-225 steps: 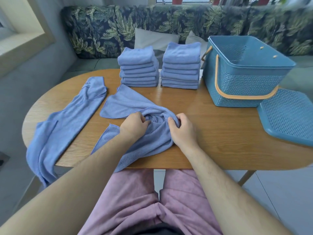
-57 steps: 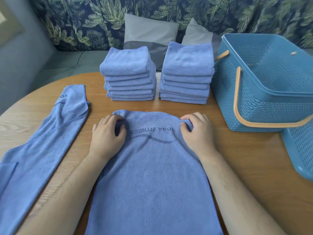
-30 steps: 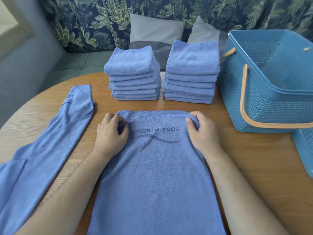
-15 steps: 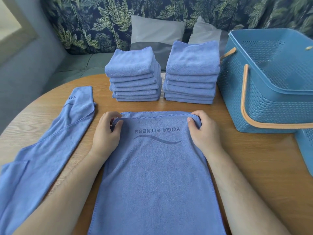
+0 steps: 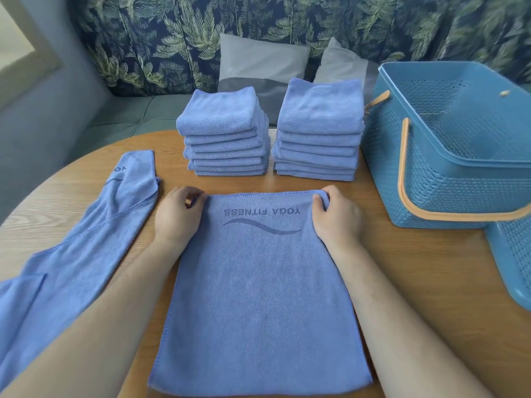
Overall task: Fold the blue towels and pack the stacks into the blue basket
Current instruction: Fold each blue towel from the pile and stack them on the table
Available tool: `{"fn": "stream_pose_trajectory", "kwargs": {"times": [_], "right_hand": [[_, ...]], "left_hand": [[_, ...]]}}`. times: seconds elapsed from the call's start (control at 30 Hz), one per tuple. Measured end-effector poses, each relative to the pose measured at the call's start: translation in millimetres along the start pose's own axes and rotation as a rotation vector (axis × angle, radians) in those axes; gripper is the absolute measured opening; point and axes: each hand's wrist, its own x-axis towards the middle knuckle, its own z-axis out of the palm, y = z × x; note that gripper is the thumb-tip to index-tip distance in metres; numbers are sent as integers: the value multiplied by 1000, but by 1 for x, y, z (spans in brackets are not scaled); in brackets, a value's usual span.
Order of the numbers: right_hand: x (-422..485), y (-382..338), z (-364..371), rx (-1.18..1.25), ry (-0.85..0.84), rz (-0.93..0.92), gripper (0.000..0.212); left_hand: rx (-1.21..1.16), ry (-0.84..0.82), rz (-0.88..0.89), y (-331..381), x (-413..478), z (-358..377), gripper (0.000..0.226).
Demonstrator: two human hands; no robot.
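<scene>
A blue towel (image 5: 258, 297) printed "YOGA FITNESS" lies spread flat on the wooden table (image 5: 416, 282) in front of me. My left hand (image 5: 176, 216) pinches its far left corner and my right hand (image 5: 336, 218) pinches its far right corner. Behind it stand two stacks of folded blue towels, the left stack (image 5: 225, 133) a little lower than the right stack (image 5: 319, 130). An unfolded blue towel (image 5: 77, 248) lies crumpled lengthwise at the left, hanging over the table edge. The blue basket (image 5: 448, 156) with an orange handle stands at the right and looks empty.
The basket's blue lid (image 5: 514, 262) lies on the table at the far right, partly under the basket's corner. A sofa with leaf-patterned back (image 5: 172, 44) and two grey cushions (image 5: 258, 64) runs behind the table.
Since the earliest frame the bunched towel has been spread out flat. In the last second both hands have kept hold of the far corners, with the far edge pulled straighter.
</scene>
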Motion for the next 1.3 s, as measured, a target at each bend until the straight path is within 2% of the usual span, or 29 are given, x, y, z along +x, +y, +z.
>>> {"fn": "stream_pose_trajectory", "kwargs": {"times": [0.2,0.37,0.43,0.5,0.57,0.63,0.73,0.83,0.9,1.03,1.2,1.3], "right_hand": [[-6,-6,5,-111,5,-74,18],[-8,-3,-4,-113,-91,-100,23],[-7,-5,-14,-71,-151,-148,23],[-5,-9,-31,51,-189,-143,19],[-4,-15,-53,161,-179,-143,10],[-4,-22,-77,263,-148,-149,5],[0,-36,-114,417,-131,-139,8],[9,-52,-151,546,-149,-128,20],[17,-63,-174,540,-174,-163,25],[34,-92,-217,483,-162,-265,9],[50,-129,-269,503,-108,-368,16],[46,-133,-286,518,-183,-365,13]], "left_hand": [[56,-69,45,-1,-5,4,15],[5,-178,39,9,-1,-6,9],[-26,-163,63,16,2,-20,4],[-77,-144,61,24,3,-39,12],[-141,-128,45,31,0,-57,20],[-161,-113,57,39,-4,-76,18],[-170,-88,98,58,-6,-110,7],[-133,-57,173,78,0,-145,13],[-97,-37,204,91,7,-168,8],[-106,11,251,120,24,-207,7],[-168,101,322,154,39,-253,10],[-225,118,349,163,32,-268,10]]}}
